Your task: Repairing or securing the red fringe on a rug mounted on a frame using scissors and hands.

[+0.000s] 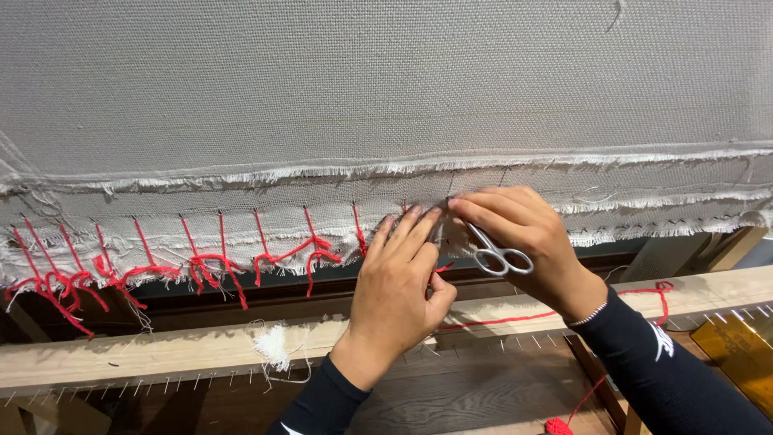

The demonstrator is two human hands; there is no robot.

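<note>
A wide sheet of coarse grey mesh cloth (pixel 386 89) fills most of the view, stretched flat, its lower edge frayed and doubled over in layers. Below it runs a long wooden frame rail (pixel 161 350) set with a row of small nails; a tuft of white thread (pixel 272 342) lies on it. Loops of red yarn (pixel 213 262) lace the cloth's lower edge from the left corner to the middle, and one strand trails along the rail to the right.

Both hands work at the frayed edge near the middle. The left hand (pixel 398 282) has its fingers pressed together against the cloth, pinching at the hem and a bit of red yarn. The right hand (pixel 523 234) holds small silver scissors (pixel 495 254), fingers curled round them; the blades are hidden between the hands, so whether they are open I cannot tell.

The cloth looks light, soft and prone to fraying, probably best held by the doubled hem. The yarn seems limp and easy to snag.
</note>
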